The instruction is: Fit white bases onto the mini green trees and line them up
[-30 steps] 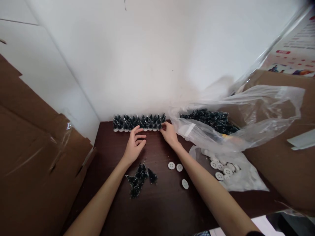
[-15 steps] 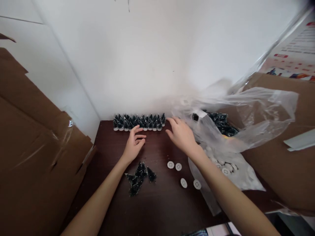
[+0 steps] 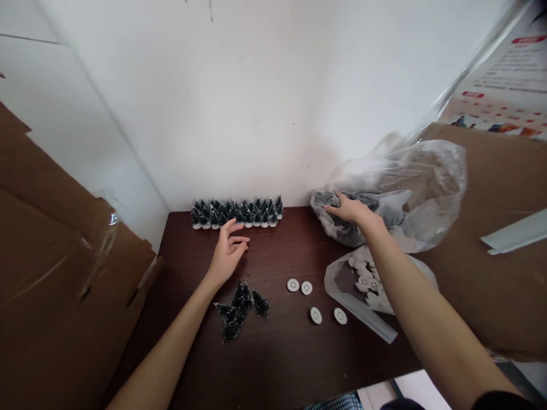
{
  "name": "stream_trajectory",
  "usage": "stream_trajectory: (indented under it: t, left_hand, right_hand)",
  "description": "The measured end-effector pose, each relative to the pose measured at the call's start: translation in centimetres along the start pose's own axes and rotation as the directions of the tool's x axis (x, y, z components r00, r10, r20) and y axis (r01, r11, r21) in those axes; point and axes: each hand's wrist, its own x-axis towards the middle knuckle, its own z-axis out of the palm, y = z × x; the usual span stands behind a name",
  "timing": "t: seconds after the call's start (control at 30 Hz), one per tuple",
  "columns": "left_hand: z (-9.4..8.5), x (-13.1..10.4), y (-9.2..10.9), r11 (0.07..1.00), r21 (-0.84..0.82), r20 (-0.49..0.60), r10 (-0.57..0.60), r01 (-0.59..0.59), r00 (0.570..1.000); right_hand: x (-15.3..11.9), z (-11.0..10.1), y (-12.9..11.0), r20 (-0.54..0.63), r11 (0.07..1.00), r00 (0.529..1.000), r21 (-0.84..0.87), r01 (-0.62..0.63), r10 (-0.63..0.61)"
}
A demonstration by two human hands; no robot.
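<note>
My left hand (image 3: 229, 254) hovers over the dark table with fingers spread, holding nothing. Just beyond its fingertips, several small snow-tipped bottle-brush trees (image 3: 235, 213) stand upright on white round bases in tight rows by the wall. Nearer me, several loose trees without bases (image 3: 237, 307) lie in a small pile. My right hand (image 3: 351, 208) rests on a clear plastic bag (image 3: 421, 171), fingers apart and pressed against the film. Dark tree shapes show blurrily through it. Several white slotted discs (image 3: 315, 315) lie loose on the table between my forearms.
A second plastic bag (image 3: 363, 310) holds many white discs, partly behind my right forearm. Cardboard boxes stand on the left (image 3: 64, 273) and right (image 3: 491, 199). A white wall (image 3: 256, 102) rises behind the table (image 3: 273, 364). Something checkered (image 3: 335, 401) shows at the bottom edge.
My right hand has moved right, from beside the tree row onto the plastic bag. That bag has shifted and its film now covers the trees inside. My left hand stays nearly still.
</note>
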Motion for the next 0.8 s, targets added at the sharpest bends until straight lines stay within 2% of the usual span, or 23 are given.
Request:
stream_trajectory:
  t: [0.13,0.27,0.33,0.4,0.47,0.53,0.6,0.67,0.73,0.8]
  left_hand:
    - [0.0,0.0,-0.1,1.0,0.01,0.01,0.005,-0.005,1.0]
    - [0.1,0.1,-0.3,0.999,0.03,0.015,0.013,-0.014,1.0]
    - [0.1,0.2,-0.3,1.0,0.029,0.015,0.008,-0.008,1.0]
    - [0.1,0.2,-0.3,1.0,0.023,0.016,-0.003,0.003,1.0]
    - [0.2,0.2,-0.3,1.0,0.02,0.016,-0.007,0.007,1.0]
    - [0.2,0.3,-0.4,1.0,0.026,0.015,-0.004,0.003,1.0]
    - [0.2,0.3,-0.5,0.999,0.04,0.017,0.002,-0.002,1.0]
    - [0.1,0.3,-0.2,0.997,0.071,0.04,0.002,-0.005,0.999]
    - [0.1,0.2,0.5,0.991,0.132,0.113,-0.01,-0.005,0.994]
    - [-0.1,0.1,1.6,0.976,0.219,0.241,-0.051,-0.003,0.969]
  right_hand:
    - [-0.6,1.2,-1.3,0.019,0.996,0.998,-0.074,-0.054,0.056]
    - [-1.9,3.0,-2.7,-0.092,0.986,0.989,-0.107,-0.128,0.119]
    - [-2.4,3.1,-2.9,-0.125,0.989,0.986,-0.089,-0.121,0.109]
    - [-3.2,2.4,-3.1,-0.107,0.994,0.991,-0.068,-0.089,0.082]
    - [-4.4,1.2,-3.3,-0.095,0.998,0.995,-0.061,-0.016,0.01]
    - [-6.1,-0.2,-3.8,-0.148,0.993,0.983,-0.062,0.103,-0.111]
    - [-8.4,-1.2,-4.6,-0.21,0.958,0.935,-0.022,0.287,-0.285]
    - [-10.8,-1.6,-5.6,-0.246,0.879,0.863,0.071,0.471,-0.442]
    - [-13.2,-1.2,-6.5,-0.158,0.787,0.801,0.155,0.597,-0.577]
    - [-15.2,-0.2,-7.1,0.011,0.761,0.766,0.123,0.637,-0.642]
